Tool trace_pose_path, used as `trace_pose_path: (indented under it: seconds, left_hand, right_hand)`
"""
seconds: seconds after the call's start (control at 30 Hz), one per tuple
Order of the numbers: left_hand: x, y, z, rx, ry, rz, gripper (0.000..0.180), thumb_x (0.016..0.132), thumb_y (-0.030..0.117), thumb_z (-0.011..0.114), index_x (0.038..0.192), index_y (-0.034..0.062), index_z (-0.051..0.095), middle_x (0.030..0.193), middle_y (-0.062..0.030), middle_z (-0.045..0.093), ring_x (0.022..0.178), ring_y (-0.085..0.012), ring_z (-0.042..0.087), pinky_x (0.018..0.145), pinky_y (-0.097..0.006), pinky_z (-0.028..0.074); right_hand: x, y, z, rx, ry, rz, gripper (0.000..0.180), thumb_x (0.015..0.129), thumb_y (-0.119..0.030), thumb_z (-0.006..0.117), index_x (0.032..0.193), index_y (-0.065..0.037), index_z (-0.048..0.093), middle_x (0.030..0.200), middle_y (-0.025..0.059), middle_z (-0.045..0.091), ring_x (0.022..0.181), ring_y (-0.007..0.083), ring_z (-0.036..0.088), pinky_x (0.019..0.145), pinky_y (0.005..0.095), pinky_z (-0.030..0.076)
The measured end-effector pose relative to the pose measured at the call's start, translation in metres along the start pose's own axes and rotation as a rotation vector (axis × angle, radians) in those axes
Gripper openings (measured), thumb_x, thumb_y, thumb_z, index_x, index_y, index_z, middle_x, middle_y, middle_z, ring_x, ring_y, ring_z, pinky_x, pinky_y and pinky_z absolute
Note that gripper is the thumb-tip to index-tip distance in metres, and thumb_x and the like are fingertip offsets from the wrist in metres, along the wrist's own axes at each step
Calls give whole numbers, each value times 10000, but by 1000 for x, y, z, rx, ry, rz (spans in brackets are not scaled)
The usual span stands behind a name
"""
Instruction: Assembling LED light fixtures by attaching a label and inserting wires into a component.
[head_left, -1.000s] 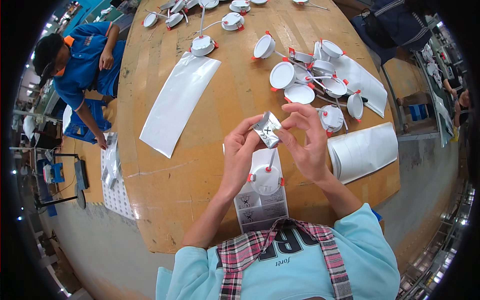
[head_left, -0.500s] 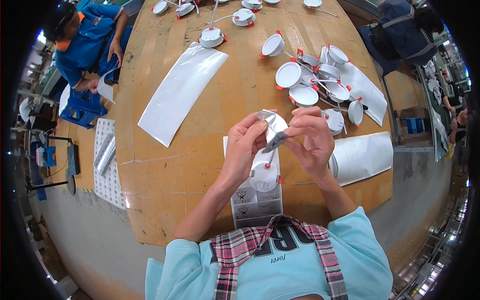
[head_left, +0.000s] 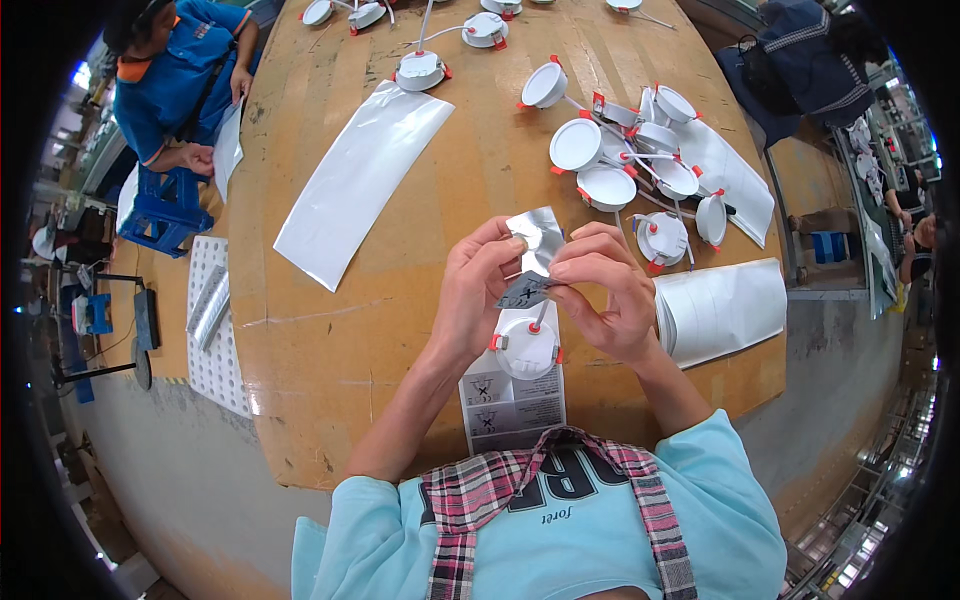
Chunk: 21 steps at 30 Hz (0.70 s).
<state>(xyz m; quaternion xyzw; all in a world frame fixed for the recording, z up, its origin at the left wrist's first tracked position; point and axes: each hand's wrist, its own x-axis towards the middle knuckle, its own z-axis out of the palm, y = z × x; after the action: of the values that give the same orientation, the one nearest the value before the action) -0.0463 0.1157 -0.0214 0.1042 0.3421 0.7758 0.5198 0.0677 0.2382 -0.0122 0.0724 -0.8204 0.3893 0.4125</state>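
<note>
My left hand (head_left: 478, 290) and my right hand (head_left: 602, 295) pinch a small shiny silver sticker (head_left: 534, 252) between their fingertips, held up above the wooden table (head_left: 330, 350). Right under the hands lies a round white downlight (head_left: 527, 345) with red spring clips, resting on a strip of printed label sheet (head_left: 510, 405) near the table's front edge.
A pile of several white downlights (head_left: 625, 165) with red clips and wires lies at the right back. A long silver sheet (head_left: 358, 180) lies left of centre; white sheets (head_left: 722, 310) curl at the right edge. A person in blue (head_left: 170, 80) crouches at the far left.
The view has shifted a little. My hands keep working the silver sticker above the downlight; the piece now looks more peeled and folded between the fingertips.
</note>
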Motion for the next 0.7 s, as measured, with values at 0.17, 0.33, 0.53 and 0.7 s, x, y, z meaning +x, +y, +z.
trace_pose_path:
  seconds: [0.17, 0.33, 0.53, 0.7]
  left_hand:
    - [-1, 2, 3, -20, 21, -9, 188, 900, 110, 508, 1032, -6, 576, 935, -58, 640, 804, -94, 616, 729, -258, 514]
    - [-2, -3, 6, -14, 66, 4, 170, 930, 128, 530, 1026, 5, 598, 902, -40, 647, 765, -83, 624, 712, -251, 523]
    - [-2, -11, 6, 225, 95, 171, 220, 953, 144, 530, 1083, -10, 618, 936, -36, 661, 796, -72, 627, 760, -237, 530]
    - [-3, -12, 10, 353, 132, 263, 247, 966, 91, 495, 1135, -59, 594, 960, -64, 661, 844, -81, 620, 793, -261, 530]
  right_hand:
    - [-1, -3, 4, -10, 41, 30, 339, 698, 24, 755, 1000, -46, 619, 891, 69, 673, 830, 230, 602, 764, 375, 474]
    - [-7, -4, 9, 30, 164, 206, 312, 737, 13, 737, 1022, -21, 617, 893, 76, 681, 886, 224, 588, 792, 367, 464]
    - [-5, -9, 5, -207, 144, 249, 284, 768, -26, 731, 1033, -38, 630, 822, 61, 673, 867, 196, 546, 762, 324, 436]
    - [-4, -7, 7, -135, 143, 435, 256, 789, -29, 711, 1033, -58, 638, 797, 54, 662, 827, 174, 535, 734, 298, 431]
